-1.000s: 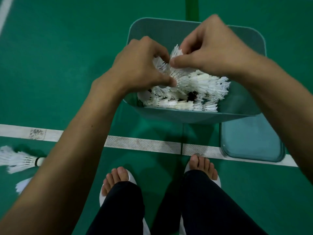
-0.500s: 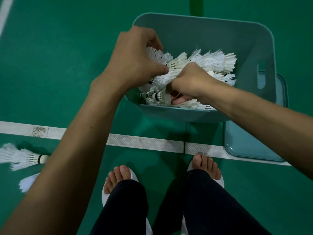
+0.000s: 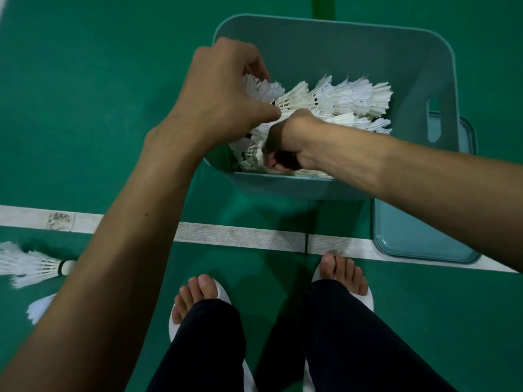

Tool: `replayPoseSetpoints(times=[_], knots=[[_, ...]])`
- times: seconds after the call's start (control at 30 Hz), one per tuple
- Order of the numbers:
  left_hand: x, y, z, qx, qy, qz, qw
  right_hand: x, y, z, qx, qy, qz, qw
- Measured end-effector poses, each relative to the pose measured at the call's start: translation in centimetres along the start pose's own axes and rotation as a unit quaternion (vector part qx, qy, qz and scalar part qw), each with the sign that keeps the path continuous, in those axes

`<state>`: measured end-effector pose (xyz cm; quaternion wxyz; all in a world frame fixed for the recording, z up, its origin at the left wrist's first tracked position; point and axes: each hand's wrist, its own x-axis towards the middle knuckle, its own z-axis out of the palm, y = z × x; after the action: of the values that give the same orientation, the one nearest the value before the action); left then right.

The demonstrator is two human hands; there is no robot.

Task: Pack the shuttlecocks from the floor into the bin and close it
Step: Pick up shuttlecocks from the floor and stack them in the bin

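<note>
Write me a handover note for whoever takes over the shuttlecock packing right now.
Left hand: grips feathers of the pile of shuttlecocks inside the bin, at its left side.
Right hand: fingers curled low in the pile by the near wall; whether it holds one is hidden.
Bin: upright on the floor, open. The lid lies on the floor at its right.
Done: a pile is packed.
Left: at least two loose shuttlecocks on the floor at far left, then fit the lid.

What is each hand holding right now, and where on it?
Left hand grips the row of shuttlecocks in the bin by the feathers. Right hand curls into feathers by the near wall; exact hold hidden.
</note>
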<state>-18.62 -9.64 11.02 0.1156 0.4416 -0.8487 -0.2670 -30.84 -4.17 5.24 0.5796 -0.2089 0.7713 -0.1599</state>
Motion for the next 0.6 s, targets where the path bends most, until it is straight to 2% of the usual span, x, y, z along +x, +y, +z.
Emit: replayPoseSetpoints(times=[0.07, 0.17, 0.37, 0.6], knots=[[-0.1, 0.0, -0.4, 0.015, -0.035, -0.003, 0.999, 0.6, 0.5, -0.8, 0.025, -0.001, 0.015, 1.000], [-0.1, 0.1, -0.6, 0.026, -0.080, -0.009, 0.996, 0.5, 1.6, -2.0, 0.001, -0.013, 0.029, 0.999], [-0.2, 0.4, 0.4, 0.023, -0.108, 0.017, 0.994, 0.0, 2.0, -2.5, 0.003, -0.057, 0.015, 0.998], [0.2, 0.2, 1.7, 0.020, -0.148, 0.026, 0.988, 0.2, 2.5, -1.8, 0.079, -0.024, -0.003, 0.997]])
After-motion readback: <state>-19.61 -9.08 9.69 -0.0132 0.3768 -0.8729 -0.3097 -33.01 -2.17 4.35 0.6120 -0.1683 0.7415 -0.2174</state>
